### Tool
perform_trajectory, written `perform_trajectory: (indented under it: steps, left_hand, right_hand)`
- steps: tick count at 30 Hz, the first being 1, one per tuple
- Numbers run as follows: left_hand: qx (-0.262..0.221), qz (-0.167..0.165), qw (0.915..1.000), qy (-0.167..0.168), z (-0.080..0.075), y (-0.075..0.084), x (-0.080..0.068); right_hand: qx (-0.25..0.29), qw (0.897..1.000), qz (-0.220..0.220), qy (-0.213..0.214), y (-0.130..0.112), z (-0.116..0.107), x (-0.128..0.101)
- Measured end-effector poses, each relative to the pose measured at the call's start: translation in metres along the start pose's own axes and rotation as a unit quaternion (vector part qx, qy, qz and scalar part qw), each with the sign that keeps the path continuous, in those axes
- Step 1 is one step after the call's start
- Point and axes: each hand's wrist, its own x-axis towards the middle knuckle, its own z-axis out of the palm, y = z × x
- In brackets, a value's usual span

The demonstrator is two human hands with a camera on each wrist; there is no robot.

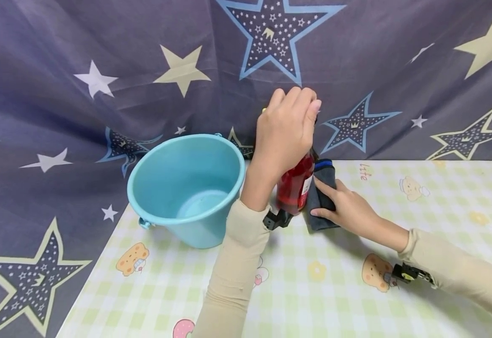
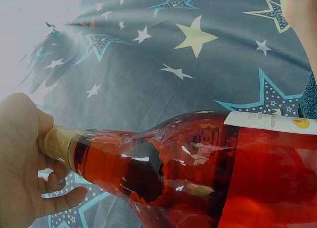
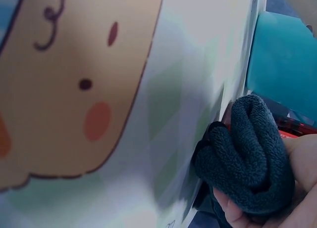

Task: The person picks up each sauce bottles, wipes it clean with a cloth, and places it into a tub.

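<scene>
A glass bottle (image 1: 293, 185) of red liquid with a white label stands near the back of the table. My left hand (image 1: 287, 124) grips it by the top; in the left wrist view the fingers (image 2: 47, 121) close round its pale cap (image 2: 60, 145). A folded dark grey towel (image 1: 323, 197) with a blue edge is against the bottle's right side, and my right hand (image 1: 351, 206) holds it there. The right wrist view shows the towel (image 3: 252, 159) in thick folds between thumb and fingers. The left hand and forearm hide part of the bottle in the head view.
A light blue bucket (image 1: 205, 225) stands left of the bottle, just beyond my left forearm. A checked cloth (image 1: 356, 300) with cartoon prints covers the table. Behind hangs a dark curtain (image 1: 136, 37) with stars, close to the table's back edge.
</scene>
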Motion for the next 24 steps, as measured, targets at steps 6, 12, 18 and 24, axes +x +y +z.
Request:
perform_trajectory:
  steps: [6,12,18,24]
  left_hand:
    - [-0.001,-0.001,1.0000,0.001,0.0003,-0.0003,0.0004]
    - [-0.005,-0.004,1.0000,-0.001,0.0008,-0.0006,0.0004]
    - [-0.006,-0.002,1.0000,-0.002,0.0014,-0.0009,0.0010]
    - [-0.007,-0.004,1.0000,-0.004,0.0019,-0.0011,0.0016]
  right_hand:
    - [-0.001,1.000,-0.001,-0.002,-0.0005,-0.0016,0.0003]
    - [-0.006,1.000,0.003,-0.004,-0.0004,-0.0015,0.0002]
    - [-0.004,1.000,0.002,-0.004,-0.0015,-0.0028,-0.0001]
    - [-0.001,1.000,0.008,-0.011,-0.0019,-0.0035,0.0004]
